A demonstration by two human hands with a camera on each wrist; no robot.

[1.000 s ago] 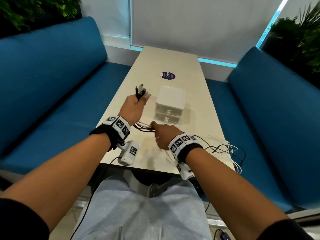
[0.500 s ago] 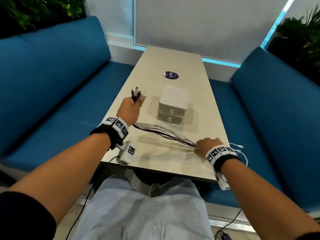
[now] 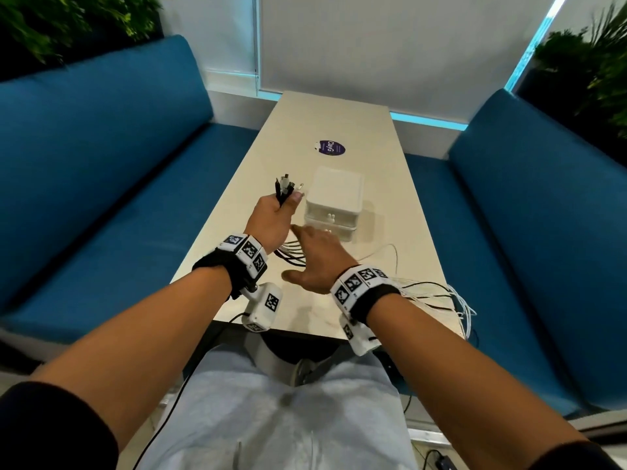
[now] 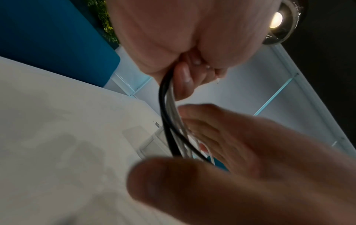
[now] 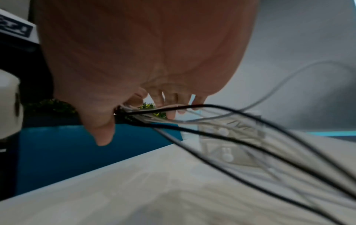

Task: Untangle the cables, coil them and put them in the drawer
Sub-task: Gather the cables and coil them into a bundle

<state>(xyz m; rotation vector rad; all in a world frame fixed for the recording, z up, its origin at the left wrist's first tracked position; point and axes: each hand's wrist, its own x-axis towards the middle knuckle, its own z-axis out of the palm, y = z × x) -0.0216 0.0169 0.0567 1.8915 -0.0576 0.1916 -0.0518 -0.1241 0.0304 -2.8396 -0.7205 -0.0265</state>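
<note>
My left hand (image 3: 274,215) grips a bundle of black and white cables by their plug ends (image 3: 287,187), which stick up above the fist. The left wrist view shows its fingers (image 4: 185,79) curled round the strands (image 4: 169,124). My right hand (image 3: 315,259) hovers open, fingers spread, just behind the left hand and over the cables (image 3: 291,254). In the right wrist view the strands (image 5: 212,121) pass under its straight fingers (image 5: 171,114). The loose cable lengths (image 3: 431,293) trail to the table's right front edge and hang over it. A white two-drawer box (image 3: 334,195) stands shut beyond both hands.
The long beige table (image 3: 390,184) carries a purple round sticker (image 3: 330,148) behind the drawer box. Blue benches run along the left (image 3: 101,171) and right (image 3: 543,215). Plants stand in the far corners, and a wall closes the table's far end.
My right hand slid out to the right front edge along the taut cables, then let go and came back, open, beside the left hand. The cables now lie slack.
</note>
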